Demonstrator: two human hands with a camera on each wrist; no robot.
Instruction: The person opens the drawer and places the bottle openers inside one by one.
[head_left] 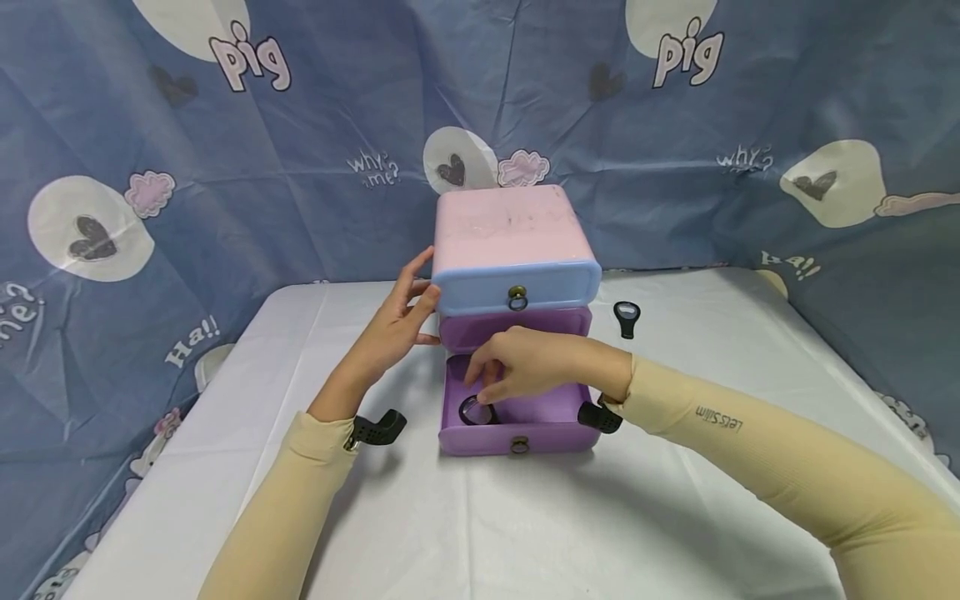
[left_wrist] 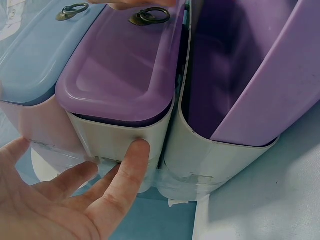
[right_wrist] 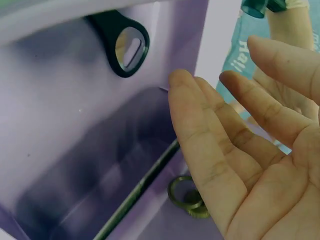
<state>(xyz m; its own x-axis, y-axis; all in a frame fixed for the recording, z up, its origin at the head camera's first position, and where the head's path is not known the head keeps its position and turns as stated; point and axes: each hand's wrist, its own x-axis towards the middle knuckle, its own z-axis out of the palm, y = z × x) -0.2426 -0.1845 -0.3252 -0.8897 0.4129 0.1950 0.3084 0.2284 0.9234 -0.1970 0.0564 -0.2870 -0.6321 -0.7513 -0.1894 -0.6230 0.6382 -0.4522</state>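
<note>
A small drawer cabinet [head_left: 510,225] has a pink top, a blue top drawer and a purple drawer below it. The lowest purple drawer [head_left: 519,440] is pulled out. Inside it lies a magnifying glass [head_left: 476,412] with a black frame, also visible as a dark-handled magnifying glass [right_wrist: 127,47] in the right wrist view. My right hand [head_left: 525,362] is over this drawer, fingers bent loosely above the lens; the right wrist view shows a gap between fingertips and glass. My left hand [head_left: 393,325] rests spread fingers along the cabinet's left side, and one fingertip [left_wrist: 137,150] meets the middle drawer's casing.
Another black magnifying glass [head_left: 627,318] lies on the white tablecloth [head_left: 735,333] to the right of the cabinet. A blue printed curtain [head_left: 315,208] hangs behind the table. Ring pulls [head_left: 517,298] stick out from the drawer fronts.
</note>
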